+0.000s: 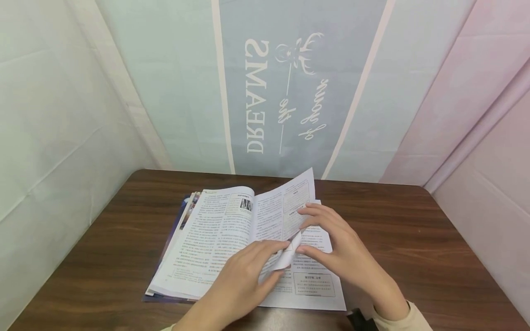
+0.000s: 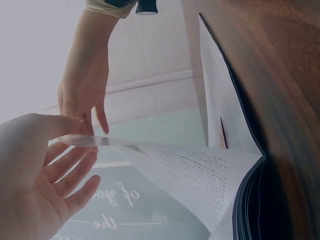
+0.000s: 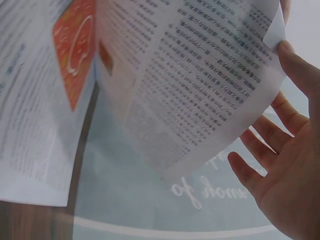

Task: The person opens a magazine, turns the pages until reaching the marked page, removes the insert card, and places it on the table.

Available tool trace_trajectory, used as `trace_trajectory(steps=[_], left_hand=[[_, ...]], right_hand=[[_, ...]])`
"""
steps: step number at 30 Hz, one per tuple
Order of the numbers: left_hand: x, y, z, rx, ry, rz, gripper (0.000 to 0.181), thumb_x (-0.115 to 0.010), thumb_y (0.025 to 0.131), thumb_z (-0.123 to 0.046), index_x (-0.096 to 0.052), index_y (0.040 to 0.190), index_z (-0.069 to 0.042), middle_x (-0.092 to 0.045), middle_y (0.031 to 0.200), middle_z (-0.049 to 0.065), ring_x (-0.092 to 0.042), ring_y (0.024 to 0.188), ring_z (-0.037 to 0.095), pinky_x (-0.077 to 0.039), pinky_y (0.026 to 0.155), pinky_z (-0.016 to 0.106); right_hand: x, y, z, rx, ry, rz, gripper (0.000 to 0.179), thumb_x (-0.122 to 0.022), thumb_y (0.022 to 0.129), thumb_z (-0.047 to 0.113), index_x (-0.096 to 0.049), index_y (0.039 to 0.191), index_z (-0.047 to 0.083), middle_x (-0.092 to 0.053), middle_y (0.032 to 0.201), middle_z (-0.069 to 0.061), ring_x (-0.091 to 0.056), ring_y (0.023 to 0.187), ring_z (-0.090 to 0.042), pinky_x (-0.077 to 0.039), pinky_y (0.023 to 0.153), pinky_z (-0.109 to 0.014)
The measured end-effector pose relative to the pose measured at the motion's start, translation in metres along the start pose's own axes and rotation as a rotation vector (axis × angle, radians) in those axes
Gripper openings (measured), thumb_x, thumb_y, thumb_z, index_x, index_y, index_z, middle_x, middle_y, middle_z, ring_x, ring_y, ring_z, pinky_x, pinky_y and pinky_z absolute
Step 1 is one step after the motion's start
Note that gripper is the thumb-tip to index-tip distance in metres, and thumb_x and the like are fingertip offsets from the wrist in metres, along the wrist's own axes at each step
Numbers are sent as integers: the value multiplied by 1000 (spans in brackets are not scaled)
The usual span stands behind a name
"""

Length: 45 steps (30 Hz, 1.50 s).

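An open magazine (image 1: 198, 248) with printed text lies on the wooden table. One of its right-hand pages (image 1: 269, 216) is lifted, and its near corner (image 1: 290, 250) curls over. My left hand (image 1: 244, 276) pinches this corner between thumb and fingers; in the left wrist view, the left hand (image 2: 35, 175) has its thumb above the sheet and its fingers below. From the other side, my right hand (image 1: 337, 234) holds the page's outer edge. The right wrist view shows the right thumb (image 3: 297, 62) at a small folded flap, the other fingers spread behind the sheet.
The dark wooden table (image 1: 414, 239) extends around the magazine. Behind it hangs a pale curtain (image 1: 182, 92) with mirrored lettering, and white fabric (image 1: 49, 138) closes off the left side. A black object (image 1: 360, 319) sits by the right sleeve (image 1: 407, 319).
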<state>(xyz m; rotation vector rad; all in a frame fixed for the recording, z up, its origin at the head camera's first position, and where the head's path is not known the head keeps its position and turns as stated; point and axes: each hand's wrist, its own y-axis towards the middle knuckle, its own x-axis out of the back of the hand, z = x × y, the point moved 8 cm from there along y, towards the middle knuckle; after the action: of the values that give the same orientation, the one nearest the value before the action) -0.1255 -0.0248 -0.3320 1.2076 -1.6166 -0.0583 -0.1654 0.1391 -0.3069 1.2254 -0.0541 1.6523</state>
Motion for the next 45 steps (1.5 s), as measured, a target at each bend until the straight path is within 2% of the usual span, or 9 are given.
trace_trajectory(steps=[6, 10, 16, 20, 25, 32, 35, 40, 45], left_hand=[[9, -1, 0, -19, -12, -69, 54, -80, 82, -7, -58, 131, -15, -64, 122, -6, -63, 109, 10, -54, 91, 28], [13, -3, 2, -26, 10, -73, 55, -79, 82, -4, -60, 132, -17, -65, 122, -6, -64, 108, 11, -54, 92, 30], [24, -3, 8, -12, 51, -100, 51, -75, 84, -2, -62, 131, -16, -68, 118, -5, -65, 105, 12, -55, 90, 31], [32, -3, 16, 34, 93, -126, 52, -76, 84, -2, -61, 132, -15, -69, 112, -3, -66, 99, 11, -56, 85, 30], [39, -3, 26, 99, 156, -114, 54, -77, 84, -3, -59, 134, -13, -70, 110, 0, -66, 96, 12, -58, 82, 31], [49, -9, 48, 255, 232, -30, 69, -77, 84, -4, -48, 146, -15, -62, 133, 5, -62, 117, 22, -53, 95, 41], [55, -12, 57, 303, 243, 2, 72, -77, 84, -3, -45, 148, -16, -60, 136, 6, -59, 122, 24, -51, 98, 44], [64, -18, 73, 377, 237, 57, 68, -77, 85, -5, -48, 145, -14, -59, 137, 6, -57, 124, 25, -50, 98, 47], [73, -31, 90, 479, 225, 89, 57, -74, 88, -7, -51, 141, -11, -58, 138, 9, -55, 126, 30, -49, 99, 52]], right_hand=[[-3, 6, 10, 6, 48, 0, 36, -85, 79, 25, -63, 107, 23, -58, 136, 1, -41, 138, -23, -27, 117, -34], [-3, 8, 16, 12, 65, 1, 36, -85, 80, 27, -64, 109, 23, -58, 136, 1, -40, 138, -23, -27, 117, -34], [3, 8, 18, 33, 75, -8, 43, -74, 87, 42, -63, 120, 17, -56, 138, -1, -39, 138, -24, -26, 117, -31], [9, 8, 14, 33, 52, -23, 50, -67, 90, 49, -62, 123, 13, -54, 141, -3, -39, 139, -25, -28, 116, -28], [16, 8, 9, 32, -2, -45, 46, -80, 85, 30, -62, 123, 11, -54, 141, -4, -38, 139, -25, -27, 116, -26], [17, 9, 6, 43, -19, -53, 44, -80, 84, 23, -63, 123, 11, -54, 141, -4, -40, 138, -24, -28, 115, -25], [18, 8, 2, 38, -23, -51, 45, -82, 82, 16, -63, 123, 11, -54, 141, -5, -42, 136, -24, -29, 114, -23], [20, -1, -11, 3, -46, -59, 52, -84, 76, 5, -63, 122, 15, -56, 139, -4, -45, 133, -20, -30, 110, -16], [14, -9, -24, -52, -13, -40, 54, -84, 76, 3, -63, 123, 20, -55, 139, 1, -46, 132, -17, -29, 108, -12]])
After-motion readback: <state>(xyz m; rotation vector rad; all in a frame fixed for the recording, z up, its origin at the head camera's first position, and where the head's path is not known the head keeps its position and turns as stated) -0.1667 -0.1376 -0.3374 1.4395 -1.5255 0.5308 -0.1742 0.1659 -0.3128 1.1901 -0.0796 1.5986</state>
